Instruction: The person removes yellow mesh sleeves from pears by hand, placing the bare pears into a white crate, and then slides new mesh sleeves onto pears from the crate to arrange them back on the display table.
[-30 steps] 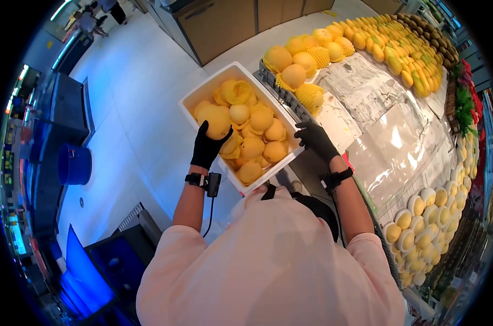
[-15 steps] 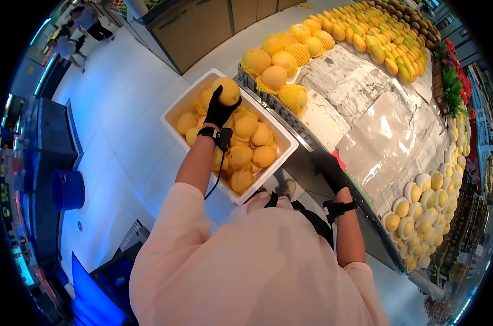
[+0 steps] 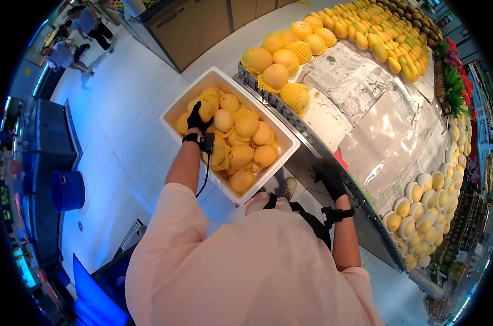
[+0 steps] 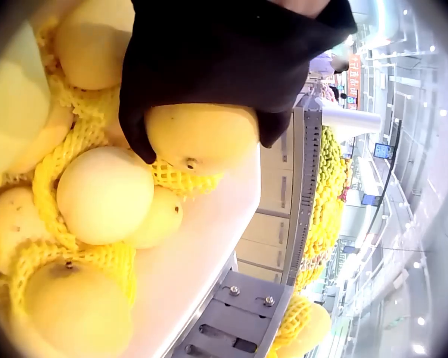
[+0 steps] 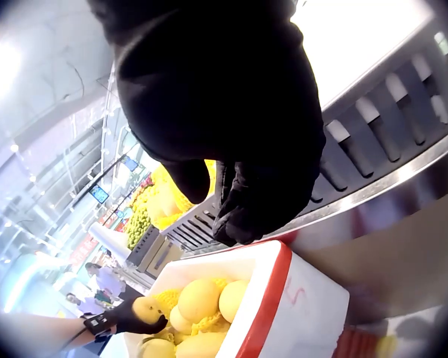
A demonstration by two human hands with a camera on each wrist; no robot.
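A white foam box (image 3: 173, 103) holds many round yellow melons (image 3: 247, 126), some in yellow foam nets. My left hand (image 3: 196, 120), in a black glove, grips a yellow melon (image 4: 201, 138) at the left side of the box, with thumb and fingers spread around it in the left wrist view. My right hand (image 3: 329, 178), also gloved in black, hangs beside the edge of the display stand, right of the box. Its fingers are loosely curled with nothing in them in the right wrist view.
The display stand has a grey slatted rim (image 3: 311, 126). On it lie netted melons (image 3: 276, 76), mangoes (image 3: 387, 49) and pale yellow fruit in white wraps (image 3: 425, 209). A blue bin (image 3: 68, 190) stands on the floor at left. Two people (image 3: 89, 27) are farther off.
My left hand carried a melon toward the box's far corner, then came back left and lower with a melon in its grip. My right hand left the box's rim for the stand's edge.
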